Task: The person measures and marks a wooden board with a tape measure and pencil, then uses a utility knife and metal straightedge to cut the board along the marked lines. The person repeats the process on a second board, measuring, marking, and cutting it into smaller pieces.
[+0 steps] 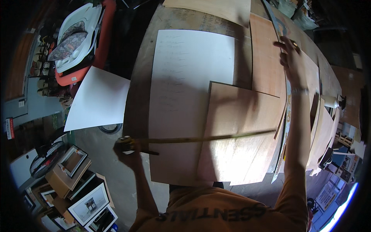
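Note:
My left hand (125,150) is closed on a tape measure (128,143), beside the left edge of a long white sheet (181,58). Its yellow blade (174,140) stretches rightward across that sheet and a plywood panel (235,158), which overlaps the sheet's lower right. Faint short pencil marks run down the sheet. At upper right my right hand (290,58), wearing a ring, has its bent fingers on a long metal straightedge (271,13), beside a narrower plywood board (266,54). The lower part of the straightedge shows beside my right forearm.
Stacked boards (320,139) and a white bottle (330,101) lie on the workbench (139,96)'s right. Left of it are a white sheet (96,100), a red-and-white bin (100,46), a fan (44,158) and stacked frames (87,207). Another panel (208,9) lies at the far end.

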`<act>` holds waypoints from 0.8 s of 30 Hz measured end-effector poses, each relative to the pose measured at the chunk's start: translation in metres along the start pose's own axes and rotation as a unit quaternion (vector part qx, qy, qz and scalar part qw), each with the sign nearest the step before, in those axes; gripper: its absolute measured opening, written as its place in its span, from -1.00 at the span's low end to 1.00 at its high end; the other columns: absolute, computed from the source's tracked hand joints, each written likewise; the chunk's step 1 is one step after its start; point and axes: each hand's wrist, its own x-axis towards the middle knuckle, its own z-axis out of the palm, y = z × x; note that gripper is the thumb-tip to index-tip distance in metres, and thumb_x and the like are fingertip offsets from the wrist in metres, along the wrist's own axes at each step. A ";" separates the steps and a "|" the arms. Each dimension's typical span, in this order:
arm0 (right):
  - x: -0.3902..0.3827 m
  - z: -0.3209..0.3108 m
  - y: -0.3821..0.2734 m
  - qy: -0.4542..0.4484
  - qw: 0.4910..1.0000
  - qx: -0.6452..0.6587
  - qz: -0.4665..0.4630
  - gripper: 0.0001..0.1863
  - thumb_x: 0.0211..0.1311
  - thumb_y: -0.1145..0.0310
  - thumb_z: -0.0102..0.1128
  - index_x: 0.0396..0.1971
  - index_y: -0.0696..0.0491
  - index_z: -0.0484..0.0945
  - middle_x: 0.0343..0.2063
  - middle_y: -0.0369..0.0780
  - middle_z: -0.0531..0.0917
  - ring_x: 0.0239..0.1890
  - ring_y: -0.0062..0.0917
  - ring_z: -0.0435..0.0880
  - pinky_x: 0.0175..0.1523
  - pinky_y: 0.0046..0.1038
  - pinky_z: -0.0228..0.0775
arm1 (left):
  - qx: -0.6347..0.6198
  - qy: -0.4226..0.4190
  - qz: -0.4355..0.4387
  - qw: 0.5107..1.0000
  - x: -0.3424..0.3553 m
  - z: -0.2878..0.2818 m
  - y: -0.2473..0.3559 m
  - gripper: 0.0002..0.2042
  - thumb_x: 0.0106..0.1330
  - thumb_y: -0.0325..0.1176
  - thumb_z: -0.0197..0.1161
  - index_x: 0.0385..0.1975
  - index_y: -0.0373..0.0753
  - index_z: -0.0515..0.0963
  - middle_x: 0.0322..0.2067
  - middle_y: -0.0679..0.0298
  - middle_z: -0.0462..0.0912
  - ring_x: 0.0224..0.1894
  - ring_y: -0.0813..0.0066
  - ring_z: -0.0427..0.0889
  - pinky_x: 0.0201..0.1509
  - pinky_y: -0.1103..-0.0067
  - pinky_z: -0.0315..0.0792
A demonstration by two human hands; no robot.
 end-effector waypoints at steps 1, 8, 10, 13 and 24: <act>0.030 0.013 0.014 0.014 0.999 -0.006 0.052 -0.62 0.50 0.10 0.13 0.08 0.08 0.54 -0.16 -0.18 0.73 -0.68 -0.83 0.14 -0.58 -0.67 0.01 | 0.019 0.027 -0.042 0.999 0.007 -0.011 -0.015 -0.43 0.02 -0.22 0.66 -0.05 -0.32 0.51 -0.17 0.15 0.60 -0.10 0.28 0.62 0.04 0.38 0.54; 0.116 0.081 0.094 -0.112 0.974 0.151 0.127 -0.66 0.43 0.03 0.25 -0.02 -0.04 0.60 -0.17 -0.20 0.78 -0.66 -0.78 0.21 -0.50 -0.63 0.12 | -0.030 0.136 -0.260 0.956 0.066 -0.075 -0.109 -0.61 0.24 -0.22 0.52 -0.15 -0.42 0.61 -0.28 0.17 0.72 -0.18 0.37 0.65 -0.02 0.44 0.52; 0.119 0.091 0.098 -0.101 0.973 0.161 0.135 -0.71 0.48 0.11 0.18 -0.04 0.01 0.59 -0.09 -0.19 0.77 -0.63 -0.80 0.23 -0.51 -0.65 0.07 | -0.066 0.143 -0.219 0.963 0.076 -0.077 -0.124 -0.60 0.25 -0.19 0.51 -0.14 -0.42 0.62 -0.26 0.17 0.73 -0.20 0.39 0.66 -0.05 0.49 0.52; 0.124 0.101 0.090 -0.102 0.964 0.200 0.147 -0.76 0.52 0.19 0.10 -0.06 0.04 0.58 -0.05 -0.19 0.76 -0.61 -0.81 0.25 -0.51 -0.64 0.03 | -0.122 0.156 -0.202 0.959 0.086 -0.065 -0.135 -0.60 0.27 -0.16 0.49 -0.15 -0.42 0.63 -0.25 0.18 0.73 -0.22 0.41 0.66 -0.09 0.53 0.51; -0.076 0.033 0.077 0.074 0.952 0.289 0.073 -0.76 0.48 0.19 0.16 -0.02 -0.01 0.59 -0.61 -0.47 0.44 -0.67 -0.72 0.32 -0.51 -0.63 0.23 | 0.180 0.065 -0.108 0.976 0.159 -0.020 -0.126 -0.59 0.30 -0.08 0.45 -0.16 -0.37 0.65 -0.27 0.09 0.72 -0.25 0.30 0.72 -0.17 0.38 0.60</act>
